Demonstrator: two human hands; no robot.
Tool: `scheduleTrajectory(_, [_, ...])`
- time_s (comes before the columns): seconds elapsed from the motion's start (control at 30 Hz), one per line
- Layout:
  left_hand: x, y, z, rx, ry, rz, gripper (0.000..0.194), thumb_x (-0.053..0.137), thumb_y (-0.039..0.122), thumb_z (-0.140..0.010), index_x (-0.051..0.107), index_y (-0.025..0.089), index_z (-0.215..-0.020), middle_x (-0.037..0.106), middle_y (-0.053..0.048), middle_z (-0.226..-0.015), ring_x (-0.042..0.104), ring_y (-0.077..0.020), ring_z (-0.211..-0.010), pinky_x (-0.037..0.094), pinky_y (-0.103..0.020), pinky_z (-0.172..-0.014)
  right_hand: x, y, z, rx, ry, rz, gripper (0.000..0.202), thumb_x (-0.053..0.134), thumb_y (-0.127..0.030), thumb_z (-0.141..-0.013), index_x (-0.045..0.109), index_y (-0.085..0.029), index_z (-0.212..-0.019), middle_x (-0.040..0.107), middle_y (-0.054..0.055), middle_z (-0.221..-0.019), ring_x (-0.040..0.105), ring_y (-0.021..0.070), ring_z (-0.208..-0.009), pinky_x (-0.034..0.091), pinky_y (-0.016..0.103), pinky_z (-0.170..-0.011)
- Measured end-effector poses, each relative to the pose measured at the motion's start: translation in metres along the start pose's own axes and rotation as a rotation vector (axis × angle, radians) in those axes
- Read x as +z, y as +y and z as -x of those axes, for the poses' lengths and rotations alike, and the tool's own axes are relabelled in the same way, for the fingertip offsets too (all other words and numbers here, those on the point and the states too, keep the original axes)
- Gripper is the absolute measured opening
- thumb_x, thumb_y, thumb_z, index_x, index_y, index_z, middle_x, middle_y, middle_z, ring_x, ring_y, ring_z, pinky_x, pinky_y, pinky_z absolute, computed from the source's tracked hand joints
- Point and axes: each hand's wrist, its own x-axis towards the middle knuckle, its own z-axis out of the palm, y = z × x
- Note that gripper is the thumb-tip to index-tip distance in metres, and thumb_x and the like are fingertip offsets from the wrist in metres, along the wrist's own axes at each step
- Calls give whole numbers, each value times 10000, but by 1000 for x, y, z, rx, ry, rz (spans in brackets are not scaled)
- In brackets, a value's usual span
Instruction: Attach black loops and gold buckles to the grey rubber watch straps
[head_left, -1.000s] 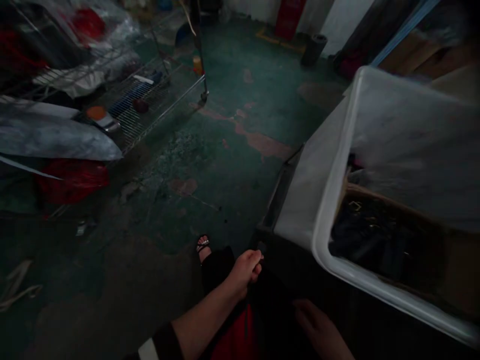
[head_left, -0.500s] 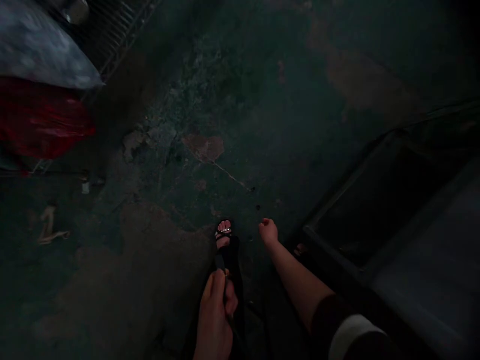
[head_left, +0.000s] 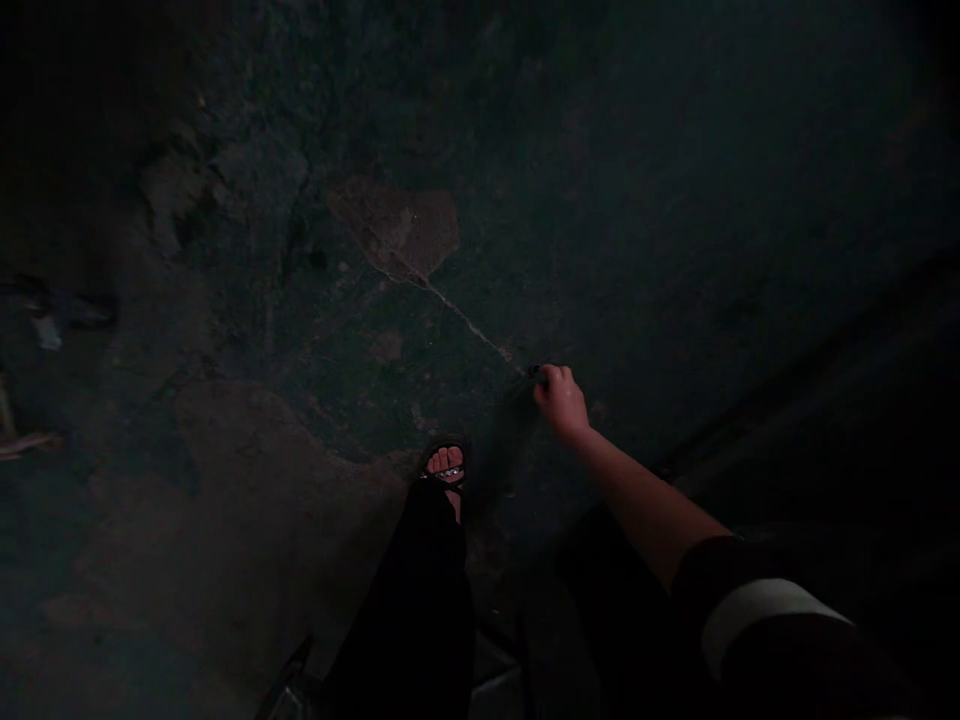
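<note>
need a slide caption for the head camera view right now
Right hand reaching down to a small dark object on a worn green floor, near a sandalled foot

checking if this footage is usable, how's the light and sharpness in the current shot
Head view: very dim; right hand and sandalled foot readable, black trousers nearly lost in shadow, floor low in contrast, corners almost black, no strong glare
</note>
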Motion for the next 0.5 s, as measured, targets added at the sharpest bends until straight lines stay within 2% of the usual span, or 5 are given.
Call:
scheduleTrajectory(0.13, [-6,5,24,5,-28,-109,99,658,301,-665,559,308,-657,559,10,-559,556,-187,-640,290,-234,-378,-19,-16,-27,41,-16,-95,206,491,-209,-838,546,-188,-1036,456,115,-1140,492,237,-1006,359,336,-831])
scheduleTrajectory(0.2, [-19,-1,55,-2,-28,-137,120,632,408,-674,565,333,-741,532,9,-508,531,-192,-550,265,-251,-352,-21,-19,-25,100,-19,-182,185,506,-202,-834,555,-162,-1009,473,115,-1135,495,235,-1004,372,367,-843])
scheduleTrajectory(0.27, [-35,-13,100,-10,-19,-159,213,589,506,-678,561,324,-785,486,16,-461,488,-181,-473,249,-256,-344,-17,-22,-7,181,-6,-302,243,509,-242,-843,523,-153,-1068,476,99,-1161,490,228,-1020,390,408,-857])
scheduleTrajectory(0.37, [-53,-34,172,-5,-11,-188,383,518,623,-675,545,257,-782,416,35,-428,399,-129,-397,236,-239,-359,-9,-43,59,304,-7,-543,290,503,-298,-854,503,-163,-1110,514,75,-1140,528,202,-978,442,416,-824])
scheduleTrajectory(0.5, [-57,-55,232,88,34,-183,530,456,694,-671,498,172,-752,380,62,-486,318,-60,-410,236,-190,-407,-11,-92,195,259,-40,-973,260,496,-315,-861,533,-141,-1051,578,54,-1005,585,151,-817,500,333,-696])
